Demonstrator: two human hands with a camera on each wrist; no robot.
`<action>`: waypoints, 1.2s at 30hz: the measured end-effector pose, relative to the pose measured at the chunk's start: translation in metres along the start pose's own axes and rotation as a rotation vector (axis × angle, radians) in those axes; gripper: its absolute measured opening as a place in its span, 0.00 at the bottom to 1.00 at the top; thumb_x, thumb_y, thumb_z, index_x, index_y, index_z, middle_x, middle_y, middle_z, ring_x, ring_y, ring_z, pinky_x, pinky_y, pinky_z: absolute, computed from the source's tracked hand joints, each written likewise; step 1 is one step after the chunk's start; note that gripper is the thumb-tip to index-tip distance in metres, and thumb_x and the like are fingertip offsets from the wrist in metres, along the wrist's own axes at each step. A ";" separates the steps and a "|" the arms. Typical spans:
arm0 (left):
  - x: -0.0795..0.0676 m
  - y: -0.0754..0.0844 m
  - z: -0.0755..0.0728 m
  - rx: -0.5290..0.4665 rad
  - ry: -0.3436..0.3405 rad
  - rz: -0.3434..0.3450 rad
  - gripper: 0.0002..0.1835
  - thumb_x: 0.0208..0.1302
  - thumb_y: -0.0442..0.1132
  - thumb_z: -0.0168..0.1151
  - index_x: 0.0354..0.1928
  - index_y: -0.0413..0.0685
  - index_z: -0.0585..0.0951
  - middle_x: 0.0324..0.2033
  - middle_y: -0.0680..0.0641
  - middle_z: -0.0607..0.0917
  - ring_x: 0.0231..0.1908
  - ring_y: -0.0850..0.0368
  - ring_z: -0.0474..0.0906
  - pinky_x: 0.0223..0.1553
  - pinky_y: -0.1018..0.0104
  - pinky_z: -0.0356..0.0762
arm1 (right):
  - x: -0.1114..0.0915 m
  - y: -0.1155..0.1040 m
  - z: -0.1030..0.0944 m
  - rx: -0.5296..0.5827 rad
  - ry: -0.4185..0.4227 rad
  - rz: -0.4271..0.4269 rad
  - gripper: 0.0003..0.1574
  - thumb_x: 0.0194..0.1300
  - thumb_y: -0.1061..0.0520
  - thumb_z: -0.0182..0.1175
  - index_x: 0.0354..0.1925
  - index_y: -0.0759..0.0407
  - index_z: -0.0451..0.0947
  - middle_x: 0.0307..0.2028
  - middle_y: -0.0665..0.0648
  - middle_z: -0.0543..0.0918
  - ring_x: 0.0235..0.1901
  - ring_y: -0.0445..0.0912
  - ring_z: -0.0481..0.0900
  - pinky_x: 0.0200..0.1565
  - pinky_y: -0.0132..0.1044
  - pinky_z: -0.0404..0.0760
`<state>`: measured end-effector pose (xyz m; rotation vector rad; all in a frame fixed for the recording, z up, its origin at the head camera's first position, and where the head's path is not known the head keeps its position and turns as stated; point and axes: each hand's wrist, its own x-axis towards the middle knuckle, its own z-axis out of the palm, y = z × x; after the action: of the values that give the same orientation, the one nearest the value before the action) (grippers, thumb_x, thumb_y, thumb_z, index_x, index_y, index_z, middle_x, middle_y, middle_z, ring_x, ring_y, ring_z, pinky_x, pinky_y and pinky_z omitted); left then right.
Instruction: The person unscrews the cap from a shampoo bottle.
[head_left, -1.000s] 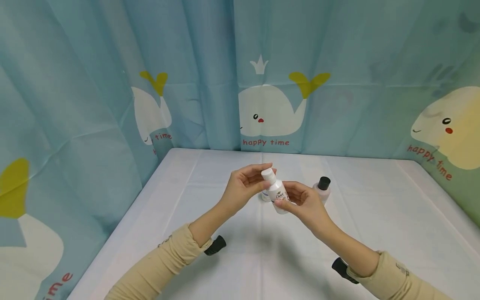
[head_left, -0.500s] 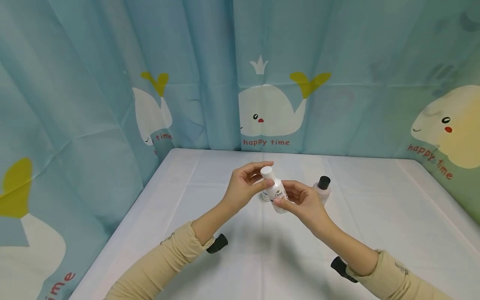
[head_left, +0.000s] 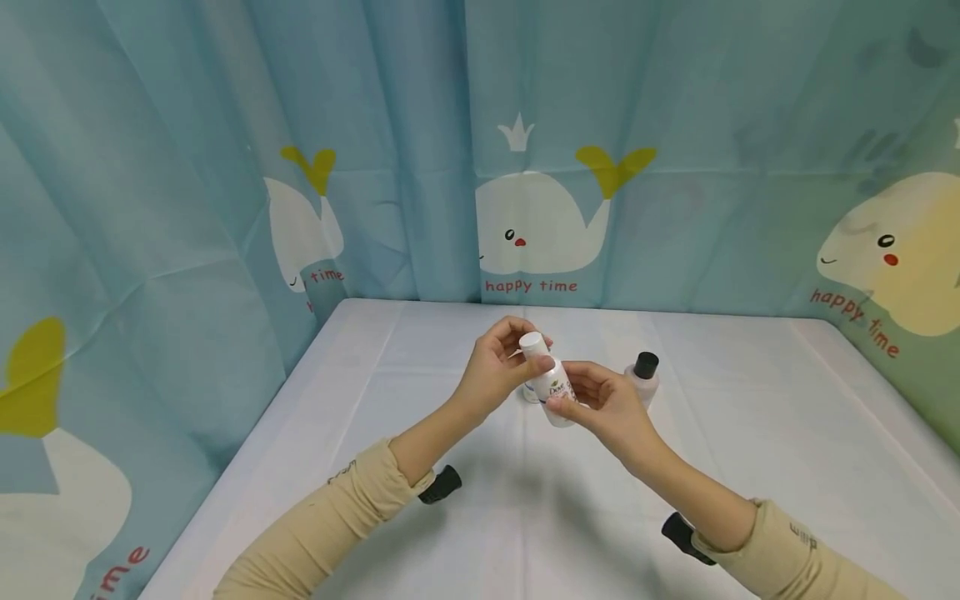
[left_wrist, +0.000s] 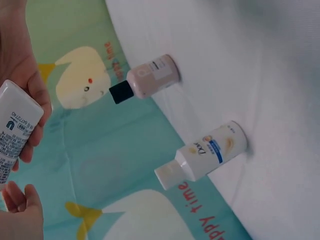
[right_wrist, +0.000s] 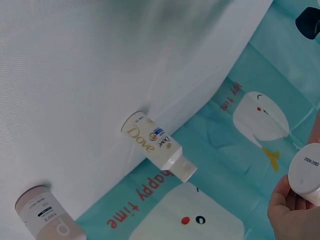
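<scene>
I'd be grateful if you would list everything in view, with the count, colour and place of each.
held bottle: 1, white, tilted between the hands
standing bottle: 1, white with a blue and gold label, on the table, mostly hidden in the head view
pink bottle: 1, pale pink with a black cap, standing on the table to the right
table: 1, white, under the hands
curtain: panel count unclear, blue-green with printed whales, around the table
black devices: 2, black, one by each cuff
sleeves: 2, beige, on the forearms
left hand: 1, bare, at the held bottle's cap end
right hand: 1, bare, on its body
</scene>
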<state>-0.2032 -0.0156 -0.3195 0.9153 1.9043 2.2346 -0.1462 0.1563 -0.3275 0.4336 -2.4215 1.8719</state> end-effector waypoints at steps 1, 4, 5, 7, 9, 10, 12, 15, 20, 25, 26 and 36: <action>0.000 0.000 0.000 -0.003 -0.016 -0.003 0.48 0.40 0.65 0.70 0.52 0.31 0.69 0.46 0.41 0.79 0.48 0.62 0.76 0.52 0.73 0.77 | 0.000 0.000 0.000 -0.001 -0.001 -0.002 0.27 0.59 0.61 0.65 0.56 0.69 0.72 0.51 0.68 0.80 0.44 0.32 0.79 0.48 0.23 0.78; -0.001 0.002 -0.004 -0.001 -0.089 0.006 0.52 0.44 0.68 0.64 0.62 0.36 0.65 0.58 0.35 0.74 0.58 0.56 0.73 0.58 0.67 0.74 | 0.000 0.001 0.000 -0.006 0.000 0.001 0.28 0.58 0.61 0.65 0.56 0.69 0.72 0.51 0.68 0.80 0.44 0.33 0.79 0.48 0.23 0.78; -0.001 0.003 -0.006 0.001 -0.117 0.014 0.52 0.47 0.68 0.62 0.65 0.37 0.64 0.62 0.35 0.71 0.62 0.53 0.71 0.60 0.66 0.72 | 0.000 0.001 0.000 -0.008 0.001 0.002 0.28 0.58 0.60 0.66 0.56 0.68 0.72 0.51 0.67 0.80 0.44 0.33 0.79 0.48 0.23 0.78; -0.002 0.004 -0.010 0.009 -0.171 0.033 0.49 0.52 0.66 0.59 0.68 0.40 0.61 0.66 0.38 0.67 0.66 0.50 0.66 0.62 0.64 0.70 | 0.000 0.001 0.000 -0.011 0.003 0.002 0.28 0.58 0.60 0.66 0.55 0.68 0.72 0.51 0.67 0.80 0.44 0.33 0.79 0.49 0.23 0.78; -0.003 0.004 -0.013 0.013 -0.213 0.058 0.45 0.58 0.61 0.57 0.69 0.39 0.60 0.68 0.39 0.64 0.68 0.48 0.63 0.64 0.63 0.68 | 0.001 0.002 0.000 -0.014 0.006 -0.001 0.28 0.58 0.60 0.66 0.55 0.68 0.73 0.51 0.67 0.81 0.44 0.33 0.79 0.49 0.24 0.78; -0.004 0.004 -0.015 0.016 -0.227 0.066 0.43 0.60 0.59 0.57 0.69 0.38 0.60 0.69 0.40 0.63 0.68 0.48 0.62 0.64 0.63 0.67 | 0.001 0.003 0.000 -0.014 0.009 -0.005 0.28 0.58 0.61 0.66 0.55 0.68 0.73 0.50 0.67 0.81 0.43 0.33 0.79 0.49 0.24 0.78; -0.005 0.004 -0.017 0.018 -0.246 0.080 0.38 0.64 0.53 0.56 0.69 0.37 0.60 0.69 0.40 0.62 0.68 0.48 0.61 0.65 0.65 0.67 | 0.001 0.004 0.001 -0.013 0.014 -0.016 0.27 0.58 0.61 0.66 0.55 0.68 0.73 0.50 0.67 0.81 0.43 0.33 0.79 0.49 0.25 0.78; -0.006 0.003 -0.019 0.017 -0.263 0.090 0.36 0.65 0.48 0.56 0.69 0.35 0.60 0.69 0.39 0.62 0.68 0.48 0.61 0.65 0.67 0.66 | 0.001 0.006 0.003 -0.015 0.022 -0.036 0.27 0.57 0.62 0.66 0.54 0.69 0.73 0.49 0.68 0.81 0.43 0.33 0.79 0.50 0.25 0.78; -0.009 0.003 -0.019 0.024 -0.237 0.077 0.31 0.65 0.44 0.58 0.64 0.31 0.66 0.64 0.33 0.68 0.61 0.56 0.72 0.59 0.69 0.73 | 0.000 0.008 0.004 -0.020 0.025 -0.055 0.26 0.57 0.63 0.66 0.53 0.69 0.74 0.48 0.68 0.82 0.42 0.33 0.79 0.49 0.23 0.77; -0.010 0.002 -0.013 0.025 -0.099 0.046 0.25 0.61 0.36 0.62 0.57 0.29 0.72 0.53 0.31 0.78 0.46 0.65 0.80 0.50 0.70 0.79 | -0.001 0.009 0.004 -0.029 0.027 -0.038 0.26 0.57 0.62 0.66 0.54 0.69 0.74 0.48 0.67 0.82 0.42 0.33 0.79 0.49 0.23 0.77; -0.011 0.002 -0.012 0.023 -0.072 0.041 0.24 0.60 0.35 0.63 0.56 0.28 0.73 0.51 0.33 0.80 0.44 0.65 0.81 0.48 0.70 0.80 | -0.001 0.009 0.003 -0.030 0.025 -0.030 0.26 0.57 0.62 0.66 0.54 0.69 0.74 0.48 0.67 0.82 0.42 0.33 0.79 0.49 0.23 0.77; -0.006 0.001 -0.007 0.018 0.061 -0.015 0.19 0.56 0.28 0.66 0.45 0.24 0.71 0.34 0.56 0.78 0.35 0.65 0.76 0.39 0.77 0.79 | -0.001 0.007 0.004 -0.032 0.014 -0.004 0.27 0.57 0.61 0.67 0.54 0.68 0.74 0.47 0.67 0.82 0.42 0.33 0.79 0.47 0.23 0.78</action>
<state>-0.2014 -0.0248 -0.3214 0.8415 1.9526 2.2668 -0.1467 0.1548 -0.3355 0.4216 -2.4366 1.8252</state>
